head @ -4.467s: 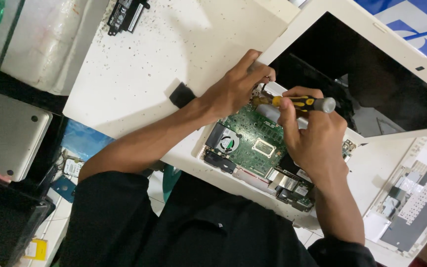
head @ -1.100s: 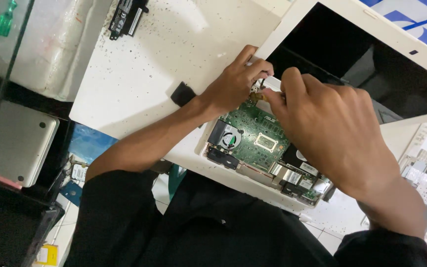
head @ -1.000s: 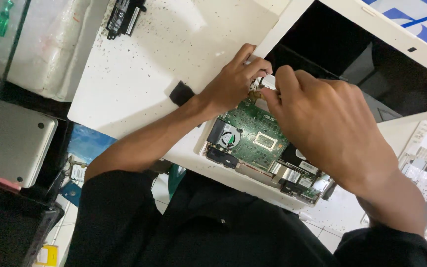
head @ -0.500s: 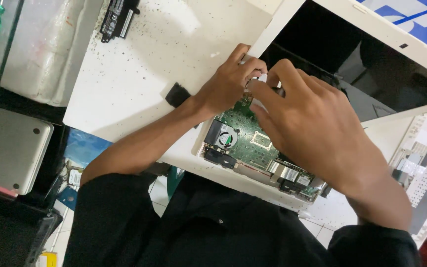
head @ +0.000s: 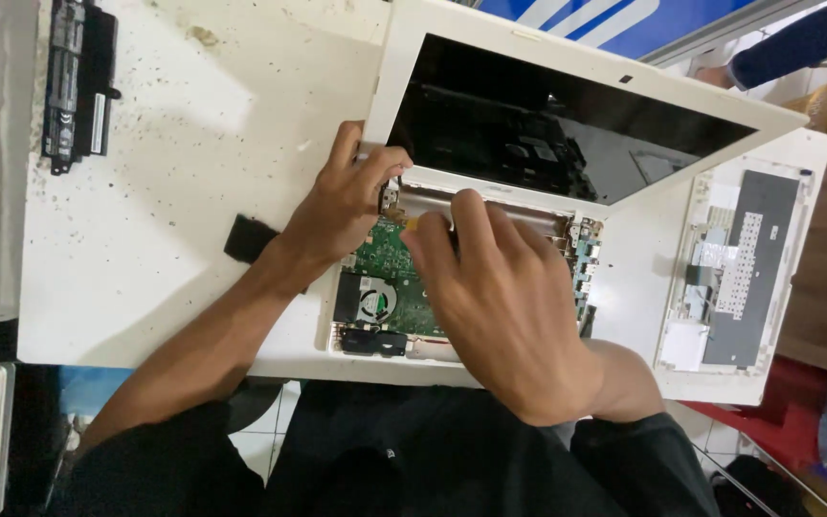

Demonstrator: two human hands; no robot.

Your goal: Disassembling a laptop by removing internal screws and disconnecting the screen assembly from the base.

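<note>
White opened laptop (head: 490, 287) lying near the front edge of the white speckled table (head: 174, 144), bottom cover off, green circuit board (head: 385, 258) and round black fan (head: 372, 302) exposed in the left part of the base. Dark screen (head: 567, 124) in its white frame tilted back toward the far edge of the table. Left hand (head: 342, 206) resting at the far left corner of the laptop base, by the hinge, fingers bent and pressing on the white edge there; grasping something or only pressing, cannot tell. Right hand (head: 504, 306) lying flat over the middle of the base, palm down, fingers stretched toward the hinge bar, fingertips (head: 433, 230) touching the far edge of the circuit board; a small yellow bit visible just beside the fingertips, too hidden to name, so holding or empty cannot be told. Small black pad (head: 251, 237) on the table just left of the left wrist. Long black battery pack (head: 77, 81) at the far left corner of the table, well apart from the laptop. Removed white keyboard cover (head: 739, 268) with dark keyboard back at the right edge of the table, near the laptop base. Blue sleeve (head: 806, 38) of another person beyond the far right corner.
</note>
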